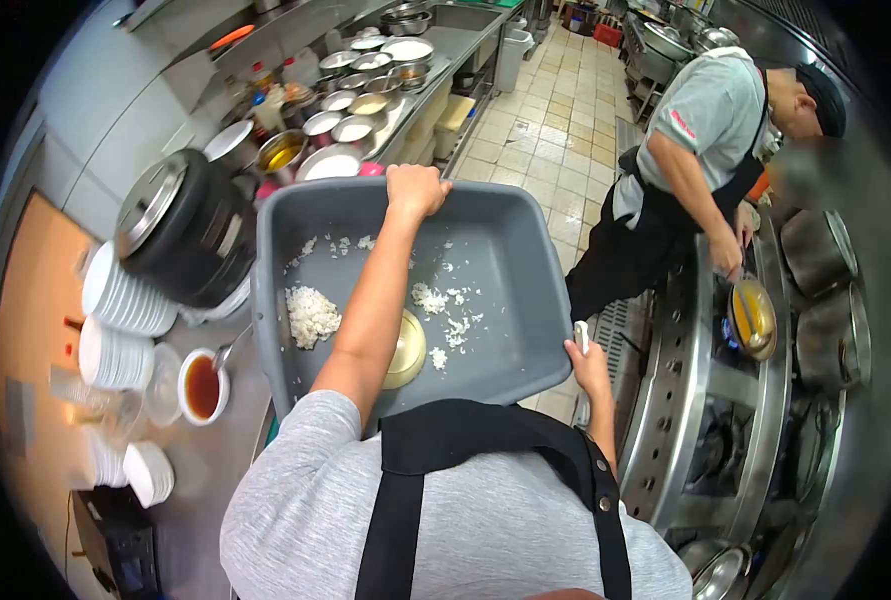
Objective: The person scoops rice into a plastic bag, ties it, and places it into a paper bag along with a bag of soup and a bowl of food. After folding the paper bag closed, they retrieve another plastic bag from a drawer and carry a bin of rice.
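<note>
A grey plastic tub point(505, 290) is in front of my body. My left hand point(417, 190) reaches across it, with its fingers wrapped over the far rim. At the tub's right corner, my right hand point(589, 365) is closed around a slim white object point(580, 335), perhaps a handle, and touches the rim. Inside the tub, a clump of white rice point(312, 317) lies on the left, and loose rice point(430, 297) is scattered over the middle. A pale yellowish bowl point(407, 352) is partly hidden behind my left forearm.
To the left, a counter holds a black soup warmer point(187, 228), stacked white plates point(115, 352) and a bowl of reddish-brown sauce point(203, 388). Metal containers point(353, 130) line the back left. On the right, a co-worker point(700, 150) handles a pan point(752, 320) over a lit burner.
</note>
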`<act>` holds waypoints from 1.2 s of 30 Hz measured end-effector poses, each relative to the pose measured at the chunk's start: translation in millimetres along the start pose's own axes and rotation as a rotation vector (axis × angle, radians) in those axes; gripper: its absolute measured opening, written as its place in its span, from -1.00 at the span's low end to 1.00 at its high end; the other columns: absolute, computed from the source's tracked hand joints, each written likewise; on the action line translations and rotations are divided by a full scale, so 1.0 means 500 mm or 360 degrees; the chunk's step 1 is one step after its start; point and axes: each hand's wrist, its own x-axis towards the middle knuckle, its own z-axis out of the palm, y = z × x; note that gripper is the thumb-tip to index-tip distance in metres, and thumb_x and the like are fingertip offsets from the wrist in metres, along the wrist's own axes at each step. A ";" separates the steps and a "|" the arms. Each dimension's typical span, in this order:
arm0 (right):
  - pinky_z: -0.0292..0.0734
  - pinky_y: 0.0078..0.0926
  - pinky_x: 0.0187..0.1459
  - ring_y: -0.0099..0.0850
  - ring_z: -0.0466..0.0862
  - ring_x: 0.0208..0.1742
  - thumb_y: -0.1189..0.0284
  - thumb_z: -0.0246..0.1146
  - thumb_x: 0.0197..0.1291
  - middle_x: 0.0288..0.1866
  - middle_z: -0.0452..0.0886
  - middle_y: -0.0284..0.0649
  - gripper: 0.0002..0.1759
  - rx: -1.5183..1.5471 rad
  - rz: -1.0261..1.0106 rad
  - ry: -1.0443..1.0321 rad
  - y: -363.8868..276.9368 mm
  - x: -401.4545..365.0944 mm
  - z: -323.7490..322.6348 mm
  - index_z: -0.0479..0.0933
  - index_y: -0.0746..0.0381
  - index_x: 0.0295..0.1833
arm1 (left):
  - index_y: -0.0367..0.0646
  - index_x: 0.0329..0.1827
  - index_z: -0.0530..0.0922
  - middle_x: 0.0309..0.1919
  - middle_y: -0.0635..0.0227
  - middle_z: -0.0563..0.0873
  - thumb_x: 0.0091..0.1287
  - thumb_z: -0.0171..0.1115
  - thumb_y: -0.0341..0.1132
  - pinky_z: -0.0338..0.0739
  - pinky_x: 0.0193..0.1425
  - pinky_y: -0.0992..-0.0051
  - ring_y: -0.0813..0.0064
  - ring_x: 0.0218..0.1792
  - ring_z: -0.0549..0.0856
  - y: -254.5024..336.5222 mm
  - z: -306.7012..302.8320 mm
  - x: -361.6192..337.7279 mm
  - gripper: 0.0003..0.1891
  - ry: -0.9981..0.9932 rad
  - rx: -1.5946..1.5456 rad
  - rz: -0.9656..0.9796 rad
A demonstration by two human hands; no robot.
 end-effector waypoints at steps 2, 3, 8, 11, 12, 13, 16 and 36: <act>0.47 -0.18 -0.22 -0.01 0.66 -0.31 0.26 0.23 0.24 -0.40 0.62 0.09 -0.67 0.0079 -0.0062 0.0229 -0.036 0.133 -0.013 0.57 0.36 -0.15 | 0.00 -0.21 0.73 -0.25 0.26 0.77 0.30 0.10 0.16 0.44 -0.02 0.26 0.26 -0.10 0.71 0.027 -0.009 0.154 -0.56 0.0008 0.0005 -0.0005; 0.48 -0.18 -0.21 0.01 0.66 -0.28 0.27 0.23 0.25 -0.38 0.63 0.10 -0.68 0.0078 -0.0088 0.0207 -0.047 0.194 -0.023 0.57 0.35 -0.14 | -0.01 -0.22 0.73 -0.25 0.26 0.77 0.30 0.10 0.15 0.44 -0.02 0.26 0.26 -0.11 0.71 0.039 -0.016 0.224 -0.56 0.0000 0.0020 0.0006; 0.50 -0.16 -0.17 0.08 0.66 -0.15 0.29 0.21 0.26 -0.31 0.64 0.15 -0.68 0.0103 -0.0088 0.0132 -0.148 0.491 -0.062 0.57 0.34 -0.07 | -0.04 -0.23 0.73 -0.27 0.29 0.77 0.30 0.11 0.12 0.44 -0.03 0.26 0.27 -0.12 0.71 0.064 -0.035 0.520 -0.57 0.0076 0.0110 0.0080; 0.52 -0.19 -0.23 0.04 0.68 -0.24 0.24 0.27 0.22 -0.38 0.65 0.13 -0.62 0.0144 -0.0074 0.0295 -0.160 0.667 -0.046 0.58 0.38 -0.09 | -0.05 -0.15 0.70 -0.23 0.25 0.76 0.29 0.14 0.11 0.44 0.01 0.25 0.25 -0.11 0.71 0.041 0.026 0.701 -0.58 0.0062 0.0079 0.0041; 0.52 -0.21 -0.25 0.00 0.70 -0.28 0.22 0.28 0.20 -0.40 0.64 0.13 -0.60 0.0187 -0.0052 0.0387 -0.173 0.724 -0.037 0.58 0.39 -0.10 | -0.05 -0.13 0.69 -0.21 0.26 0.76 0.29 0.13 0.12 0.44 0.02 0.23 0.25 -0.10 0.70 0.032 0.050 0.769 -0.57 0.0025 0.0085 0.0067; 0.52 -0.22 -0.27 -0.05 0.72 -0.31 0.20 0.30 0.19 -0.42 0.64 0.12 -0.57 0.0229 -0.0030 0.0483 -0.187 0.781 -0.026 0.58 0.41 -0.10 | -0.06 -0.10 0.67 -0.19 0.27 0.75 0.29 0.13 0.13 0.44 0.03 0.22 0.24 -0.09 0.70 0.024 0.074 0.836 -0.55 -0.0008 0.0091 0.0093; 0.53 -0.37 -0.29 -0.37 0.69 -0.37 0.18 0.39 0.10 -0.43 0.68 -0.05 -0.50 0.0535 0.0141 0.0673 -0.192 0.965 -0.009 0.59 0.44 -0.09 | -0.06 -0.10 0.67 -0.18 0.29 0.75 0.28 0.15 0.13 0.45 0.02 0.20 0.25 -0.07 0.69 0.048 0.121 1.053 -0.56 0.0086 0.0135 0.0241; 0.50 -0.46 -0.30 -0.44 0.59 -0.40 0.41 0.38 -0.17 -0.42 0.60 -0.20 -0.55 0.0940 0.0227 0.0630 -0.119 1.884 -0.484 0.54 0.46 -0.15 | -0.20 -0.17 0.66 -0.23 0.01 0.72 0.19 0.29 0.00 0.56 -0.04 0.17 0.00 -0.13 0.68 0.566 0.261 2.174 -0.59 -0.0173 -0.0130 0.0939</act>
